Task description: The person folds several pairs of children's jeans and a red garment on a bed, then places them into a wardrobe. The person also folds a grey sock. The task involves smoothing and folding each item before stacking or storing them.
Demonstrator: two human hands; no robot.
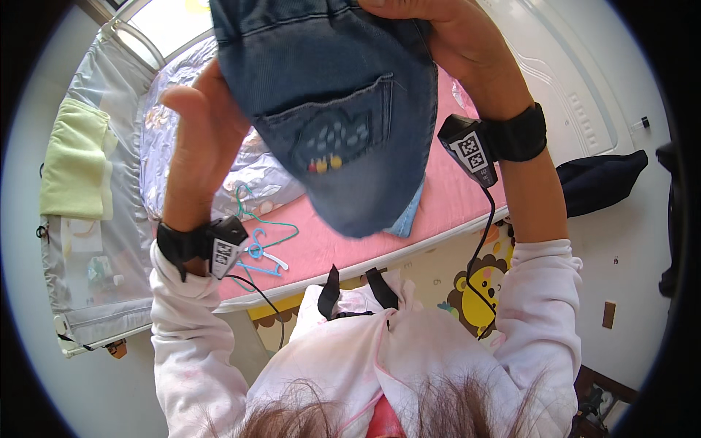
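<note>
A blue denim garment [350, 191] with an elastic-looking waist hangs in front of me, raised above the bed. Its pocket [334, 128] carries a stitched patch with small red and yellow spots. My right hand [457, 41] grips the top right of the denim, thumb over the edge. My left hand [205, 117] is against the left side; its thumb stands free and its fingers are hidden behind the cloth. A lighter blue denim piece [408, 216] shows under the lower right edge.
Below lies a pink bed sheet [350, 246]. Near its front edge are a green wire hanger [274, 230] and a blue plastic hanger [257, 260]. Floral bedding [175, 71] fills the left, beside a mesh bed rail [126, 257] with a green towel [74, 161]. Dark cloth [599, 180] lies at right.
</note>
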